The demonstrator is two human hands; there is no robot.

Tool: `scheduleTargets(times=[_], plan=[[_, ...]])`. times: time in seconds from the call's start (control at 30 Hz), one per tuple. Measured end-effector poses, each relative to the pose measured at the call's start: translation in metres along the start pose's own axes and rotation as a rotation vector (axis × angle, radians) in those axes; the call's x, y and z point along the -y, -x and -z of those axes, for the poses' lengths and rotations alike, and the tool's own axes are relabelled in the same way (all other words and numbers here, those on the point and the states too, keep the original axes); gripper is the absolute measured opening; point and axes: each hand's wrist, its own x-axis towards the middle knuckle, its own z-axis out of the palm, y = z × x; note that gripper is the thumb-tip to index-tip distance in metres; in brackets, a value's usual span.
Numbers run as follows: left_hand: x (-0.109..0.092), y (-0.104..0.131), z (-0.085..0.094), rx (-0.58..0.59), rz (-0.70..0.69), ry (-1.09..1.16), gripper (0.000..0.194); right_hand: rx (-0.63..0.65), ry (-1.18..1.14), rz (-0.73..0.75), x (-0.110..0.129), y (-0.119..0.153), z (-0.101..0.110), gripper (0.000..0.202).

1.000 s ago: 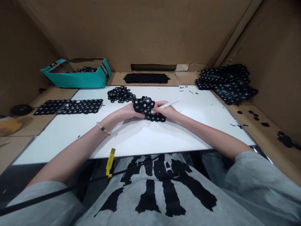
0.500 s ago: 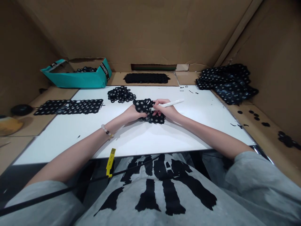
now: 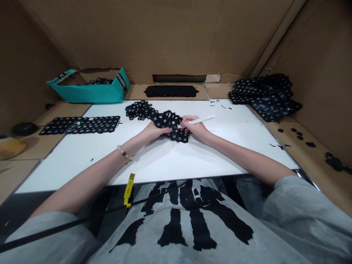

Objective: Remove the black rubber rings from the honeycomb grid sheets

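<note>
Grip of the left hand (image 3: 154, 132) pinches the black spotted piece (image 3: 180, 136) between thumb and fingers; the right hand (image 3: 192, 124) clasps a white pen-like tool (image 3: 205, 118), its tip at the piece. Folded and bumpy, with pale round spots and a scalloped edge, the piece is mid-desk (image 3: 176, 165), partly covered by fingers. A pile of small black rings (image 3: 138, 110) crowds its far left side. Farther left lies a flat spotted sheet (image 3: 82, 125); beyond are a teal box (image 3: 95, 94), a black strip (image 3: 170, 91) and, right, heaped spotted sheets (image 3: 265, 93).
</note>
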Motion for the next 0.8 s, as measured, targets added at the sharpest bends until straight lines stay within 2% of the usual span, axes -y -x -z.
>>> scheduleTargets(times=[0.1,0.3,0.53,0.67,0.8], plan=[[-0.002,0.001,-0.001,0.009,0.000,0.021,0.063,-0.005,0.040,0.038,-0.001,0.001,-0.001,0.018],[-0.007,0.005,-0.002,0.037,-0.002,0.023,0.062,-0.032,0.261,0.186,0.001,0.006,-0.004,0.019],[-0.006,0.001,0.004,0.132,0.013,-0.035,0.056,-0.036,0.461,0.323,-0.001,0.009,-0.014,0.018],[-0.006,-0.001,0.008,0.200,0.028,-0.085,0.053,-0.033,0.485,0.334,-0.002,0.008,-0.015,0.017],[-0.003,-0.004,0.013,0.100,-0.032,-0.228,0.050,-0.031,0.374,0.257,0.002,0.006,-0.009,0.018]])
